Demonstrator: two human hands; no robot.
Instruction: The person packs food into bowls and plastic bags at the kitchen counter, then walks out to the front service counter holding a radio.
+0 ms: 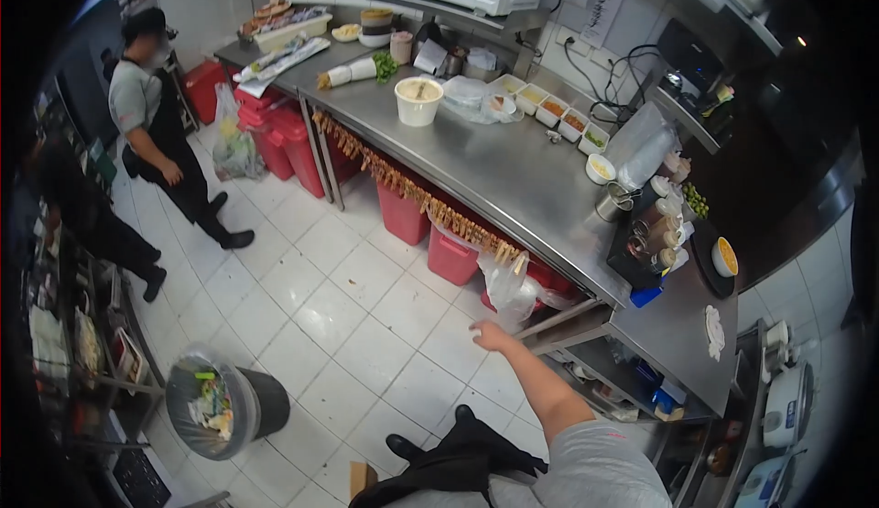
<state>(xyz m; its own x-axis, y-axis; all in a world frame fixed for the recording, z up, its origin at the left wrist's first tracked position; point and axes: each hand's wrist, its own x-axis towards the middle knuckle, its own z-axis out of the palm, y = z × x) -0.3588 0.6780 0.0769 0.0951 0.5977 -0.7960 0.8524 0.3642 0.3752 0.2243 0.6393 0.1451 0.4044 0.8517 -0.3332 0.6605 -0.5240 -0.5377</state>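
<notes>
Seen from above in a kitchen: low in front of a steel table [513, 174], a bare right hand [494, 337] on an outstretched arm, fingers loosely parted, nothing visible in the grasp. Left hand out of view, so impossible to tell its state. Close above the right hand, by the table's front edge, a whitish plastic bag [510, 290]; hard to say whether touching or just apart. With an arm this low, probably best to keep the wrist loose and clear of the bag's slack folds and the wooden clips [396, 178] strung along the edge. By count: one row of clips, too many and too small to number; five small food tubs [551, 112] in a line; one larger white tub [418, 107]; at least four red bins [400, 215] underneath; one lined trash bin [270, 403]; at least two other people [137, 100] at the left.
</notes>
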